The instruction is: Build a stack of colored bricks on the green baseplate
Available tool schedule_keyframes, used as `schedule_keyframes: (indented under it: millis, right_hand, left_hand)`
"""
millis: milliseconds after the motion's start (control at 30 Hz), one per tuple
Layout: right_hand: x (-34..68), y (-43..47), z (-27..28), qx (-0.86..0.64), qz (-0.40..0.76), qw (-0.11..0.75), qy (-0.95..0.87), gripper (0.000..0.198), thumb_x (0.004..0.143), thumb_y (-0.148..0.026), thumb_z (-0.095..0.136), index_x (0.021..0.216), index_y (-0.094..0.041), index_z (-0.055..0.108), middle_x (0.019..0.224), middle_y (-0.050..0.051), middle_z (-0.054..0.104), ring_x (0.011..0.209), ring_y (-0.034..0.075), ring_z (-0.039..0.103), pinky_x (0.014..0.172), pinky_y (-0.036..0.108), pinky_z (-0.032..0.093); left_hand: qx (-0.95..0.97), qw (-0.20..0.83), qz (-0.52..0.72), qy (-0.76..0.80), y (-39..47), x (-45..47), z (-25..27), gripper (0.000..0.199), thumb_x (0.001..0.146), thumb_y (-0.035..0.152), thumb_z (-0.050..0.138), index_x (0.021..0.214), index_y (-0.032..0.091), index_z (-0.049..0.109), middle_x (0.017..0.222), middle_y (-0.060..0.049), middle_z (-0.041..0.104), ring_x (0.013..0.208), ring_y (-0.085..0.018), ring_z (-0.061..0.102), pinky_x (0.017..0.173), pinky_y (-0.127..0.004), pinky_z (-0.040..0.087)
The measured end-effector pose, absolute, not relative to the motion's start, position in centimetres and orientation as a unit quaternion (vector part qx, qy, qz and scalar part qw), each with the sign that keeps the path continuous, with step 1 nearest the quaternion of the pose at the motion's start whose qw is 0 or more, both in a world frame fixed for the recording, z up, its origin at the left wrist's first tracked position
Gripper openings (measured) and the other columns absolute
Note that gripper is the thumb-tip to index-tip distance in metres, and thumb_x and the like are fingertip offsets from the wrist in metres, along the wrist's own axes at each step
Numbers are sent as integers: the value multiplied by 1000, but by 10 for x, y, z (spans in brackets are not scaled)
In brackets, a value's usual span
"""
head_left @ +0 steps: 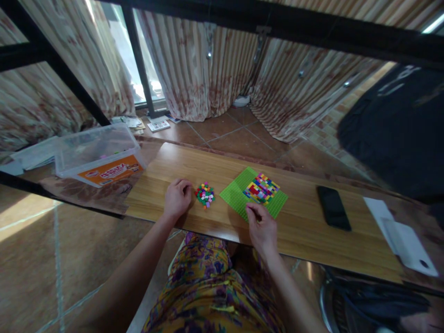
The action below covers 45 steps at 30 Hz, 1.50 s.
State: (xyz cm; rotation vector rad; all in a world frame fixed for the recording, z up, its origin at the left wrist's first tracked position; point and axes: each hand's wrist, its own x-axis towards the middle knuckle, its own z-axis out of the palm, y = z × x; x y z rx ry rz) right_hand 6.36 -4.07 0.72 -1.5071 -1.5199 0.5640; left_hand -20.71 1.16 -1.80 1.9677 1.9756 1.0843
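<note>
My left hand [177, 199] rests on the wooden board with its fingers curled in, just left of a small heap of coloured toy bricks [205, 194]. Whatever those fingers hold, if anything, is hidden. Over the near edge of a green baseplate [234, 194] is my right hand [262, 226], thumb and forefinger pinched together. Anything between them is too small to make out. On the baseplate, a block of multicoloured bricks [265, 187] covers the middle and right part; bare green studs show at the left and along the edges.
A black phone [333, 208] lies on the board [298, 245] to the right, with a white flat object [411, 245] beyond it. Left of the board stands a clear plastic box [100, 150] with an orange label. Curtains [183, 60] and a dark frame bar [236, 18] are ahead.
</note>
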Motion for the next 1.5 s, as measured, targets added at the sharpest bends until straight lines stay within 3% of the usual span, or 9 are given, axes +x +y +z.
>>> schedule_keyframes:
  millis: [233, 533, 733, 1033, 1500]
  right_hand:
    - [92, -36, 16, -644, 154, 470, -584, 26, 88, -38, 55, 90, -18, 72, 87, 7, 70, 75, 16, 62, 68, 28, 48]
    - [96, -18, 4, -662, 88, 501, -551, 23, 84, -38, 61, 89, -21, 76, 94, 7, 62, 92, 19, 58, 76, 32, 47]
    - [93, -11, 4, -667, 117, 523, -518, 25, 80, -41, 65, 88, -21, 77, 96, 7, 58, 94, 20, 55, 85, 36, 45]
    - [91, -9, 6, -677, 139, 538, -484, 26, 74, -41, 69, 83, -18, 74, 87, 5, 62, 78, 16, 55, 73, 30, 45]
    - [89, -12, 12, -665, 106, 534, -512, 19, 77, -36, 67, 76, -18, 70, 88, 5, 59, 83, 18, 57, 77, 32, 46]
  left_hand:
    - [655, 81, 371, 653, 12, -207, -18, 18, 84, 21, 49, 82, 20, 67, 92, -7, 68, 90, -21, 62, 86, -35, 50]
    - [656, 81, 366, 655, 12, -207, -16, 18, 84, 21, 49, 82, 20, 67, 92, -7, 68, 90, -22, 62, 85, -35, 50]
    - [656, 78, 366, 655, 12, -207, -17, 18, 83, 21, 50, 82, 20, 67, 91, -8, 68, 90, -22, 62, 85, -35, 50]
    - [652, 83, 359, 663, 11, -206, -15, 18, 84, 21, 49, 82, 20, 67, 91, -7, 68, 90, -22, 62, 85, -35, 50]
    - [656, 73, 362, 658, 12, -207, -16, 17, 84, 21, 49, 82, 20, 67, 92, -7, 68, 91, -22, 63, 85, -34, 50]
